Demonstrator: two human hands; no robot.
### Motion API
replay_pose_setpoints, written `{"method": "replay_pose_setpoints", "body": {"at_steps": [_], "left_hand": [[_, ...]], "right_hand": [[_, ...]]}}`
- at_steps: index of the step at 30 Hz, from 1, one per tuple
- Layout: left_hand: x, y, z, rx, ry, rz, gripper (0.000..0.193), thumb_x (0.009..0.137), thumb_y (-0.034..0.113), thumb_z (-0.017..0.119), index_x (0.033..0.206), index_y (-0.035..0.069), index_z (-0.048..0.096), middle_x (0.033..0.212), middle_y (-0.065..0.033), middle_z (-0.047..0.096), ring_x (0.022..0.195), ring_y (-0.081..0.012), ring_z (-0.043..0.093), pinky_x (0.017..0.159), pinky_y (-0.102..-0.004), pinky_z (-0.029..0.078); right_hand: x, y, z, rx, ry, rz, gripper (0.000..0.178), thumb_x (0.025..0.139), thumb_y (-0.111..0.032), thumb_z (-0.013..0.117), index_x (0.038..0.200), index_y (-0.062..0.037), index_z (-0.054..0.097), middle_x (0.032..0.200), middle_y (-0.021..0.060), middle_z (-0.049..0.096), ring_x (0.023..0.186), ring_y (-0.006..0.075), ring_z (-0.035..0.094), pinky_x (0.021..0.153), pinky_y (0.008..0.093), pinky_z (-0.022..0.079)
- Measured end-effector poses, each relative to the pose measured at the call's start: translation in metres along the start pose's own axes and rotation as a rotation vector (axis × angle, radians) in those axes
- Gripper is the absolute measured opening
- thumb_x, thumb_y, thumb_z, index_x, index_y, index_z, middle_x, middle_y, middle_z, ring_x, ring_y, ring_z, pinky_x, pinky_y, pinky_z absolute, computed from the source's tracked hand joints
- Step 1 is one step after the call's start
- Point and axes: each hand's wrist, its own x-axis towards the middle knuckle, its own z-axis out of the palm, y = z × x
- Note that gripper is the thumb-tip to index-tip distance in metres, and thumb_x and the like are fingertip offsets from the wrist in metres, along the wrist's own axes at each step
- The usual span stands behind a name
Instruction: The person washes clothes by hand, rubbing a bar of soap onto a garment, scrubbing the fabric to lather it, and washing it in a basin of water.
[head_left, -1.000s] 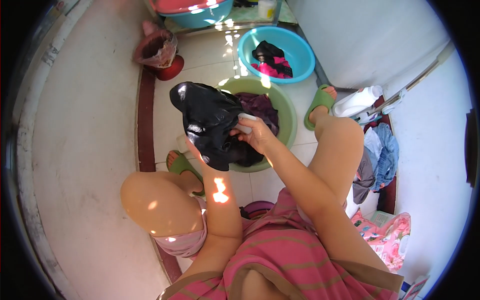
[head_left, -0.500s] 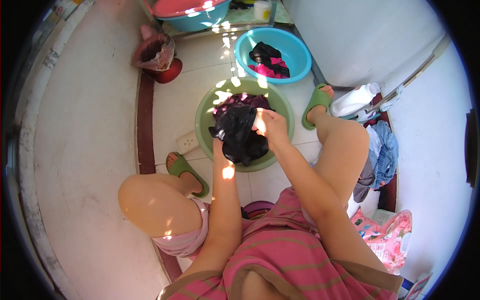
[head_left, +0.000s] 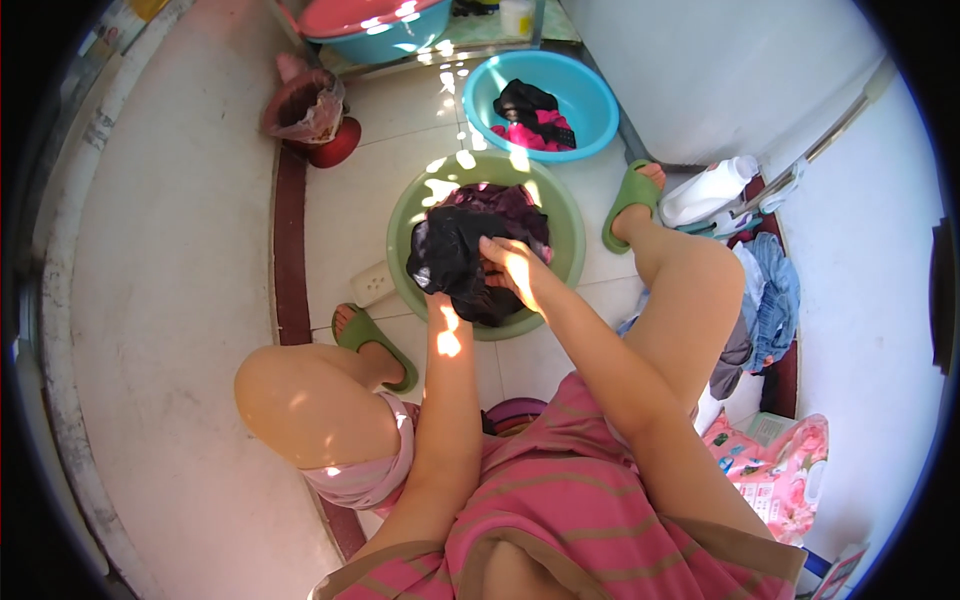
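A bunched black garment is held up over a green basin that stands on the floor between my feet. My left hand goes in under the garment from the near side; cloth hides its fingers and drapes over it. At the garment's right side my right hand is closed on the fabric, thumb on top and fingers curled beneath. Under and behind it, dark purple patterned cloth lies in the basin.
Beyond stands a blue basin with black and pink clothes. A white bottle and a heap of clothes lie along the right wall. A lined red bin is far left; a pale power strip lies beside the green basin.
The black garment has shifted left in my hands, uncovering more purple cloth. My right hand has moved left and slightly down along it, with its fingers turned further inward.
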Motion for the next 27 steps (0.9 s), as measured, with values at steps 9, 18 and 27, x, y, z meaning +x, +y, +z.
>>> {"method": "replay_pose_setpoints", "body": {"at_steps": [9,18,27], "left_hand": [[0.007,0.080,0.005,0.258,-0.205,0.000,0.032,0.088,0.030,0.045,0.091,0.002,0.060,0.085,-0.0112,0.062,0.074,-0.0230,0.060,0.067,-0.0295,0.052],[-0.003,0.076,0.026,0.216,0.034,0.033,0.025,0.084,0.020,0.046,0.075,0.000,0.058,0.072,-0.0132,0.058,0.064,-0.0225,0.056,0.055,-0.0274,0.045],[0.004,0.090,0.025,-0.112,-0.206,0.145,0.039,0.086,0.015,0.039,0.105,-0.017,0.051,0.105,-0.0259,0.059,0.098,-0.0355,0.057,0.092,-0.0409,0.046]], "right_hand": [[0.074,0.016,-0.087,-0.724,0.828,-0.373,0.014,0.081,-0.010,0.056,0.088,-0.0074,0.068,0.079,0.0105,0.067,0.072,0.0268,0.064,0.068,0.0345,0.051],[0.113,0.131,-0.035,-2.072,0.109,-0.599,0.018,0.077,-0.016,0.054,0.092,-0.0106,0.065,0.097,-0.0018,0.058,0.102,0.0197,0.048,0.085,0.0350,0.041],[0.088,0.050,-0.067,-1.531,-0.198,-0.196,0.043,0.069,-0.022,0.070,0.106,-0.0051,0.055,0.095,0.0178,0.062,0.090,0.0383,0.058,0.081,0.0426,0.046]]}}
